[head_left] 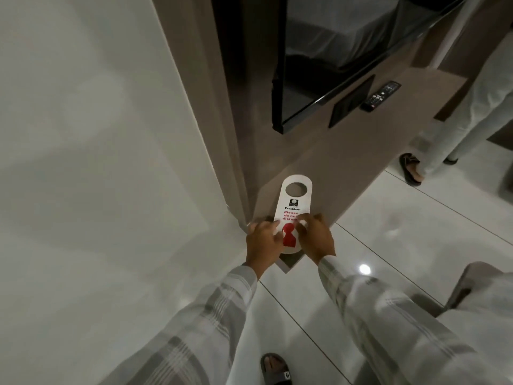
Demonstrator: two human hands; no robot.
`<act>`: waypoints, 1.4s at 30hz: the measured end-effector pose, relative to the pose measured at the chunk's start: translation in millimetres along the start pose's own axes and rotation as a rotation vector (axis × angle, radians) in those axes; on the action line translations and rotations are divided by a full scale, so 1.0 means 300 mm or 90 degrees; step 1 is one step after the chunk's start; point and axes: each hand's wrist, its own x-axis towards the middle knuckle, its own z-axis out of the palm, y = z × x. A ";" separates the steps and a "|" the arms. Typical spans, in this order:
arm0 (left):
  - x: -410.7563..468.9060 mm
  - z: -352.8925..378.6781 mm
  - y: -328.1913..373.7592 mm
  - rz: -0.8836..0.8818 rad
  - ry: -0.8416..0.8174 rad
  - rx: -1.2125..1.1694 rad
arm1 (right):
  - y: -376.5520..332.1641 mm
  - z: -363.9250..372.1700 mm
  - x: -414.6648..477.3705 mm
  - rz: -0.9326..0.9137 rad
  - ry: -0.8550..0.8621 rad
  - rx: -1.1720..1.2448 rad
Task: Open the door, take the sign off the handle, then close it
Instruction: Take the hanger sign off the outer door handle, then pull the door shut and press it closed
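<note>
Resting flat on the near corner of a brown counter [333,162], the sign [293,207] is a white door hanger with a round hole at the far end, a small dark logo, black "President", red "Please do not disturb" text and a red figure. Left hand [262,241] has fingers curled on its left edge; right hand [316,236] presses fingertips on the right edge, covering some letters. Whether either hand truly pinches it is unclear. A remote [381,96] lies farther back, well apart.
</note>
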 end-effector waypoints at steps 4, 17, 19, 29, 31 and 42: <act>0.027 0.029 -0.047 0.049 -0.081 0.229 | 0.048 0.028 -0.019 -0.082 -0.031 -0.310; -0.418 -0.346 -0.488 0.073 0.104 0.343 | -0.288 0.300 -0.282 -0.348 -0.098 -0.427; -0.577 -0.459 -0.618 0.001 0.167 0.355 | -0.429 0.409 -0.401 -0.434 -0.127 -0.421; -1.727 -1.026 -1.071 -0.354 0.565 0.457 | -1.147 0.831 -1.348 -0.917 -0.164 -0.307; -1.923 -1.090 -1.103 -0.405 0.625 0.484 | -1.255 0.872 -1.508 -0.983 -0.145 -0.277; -2.770 -1.251 -1.135 -0.631 0.886 0.535 | -1.693 0.915 -2.534 -1.339 -0.121 0.069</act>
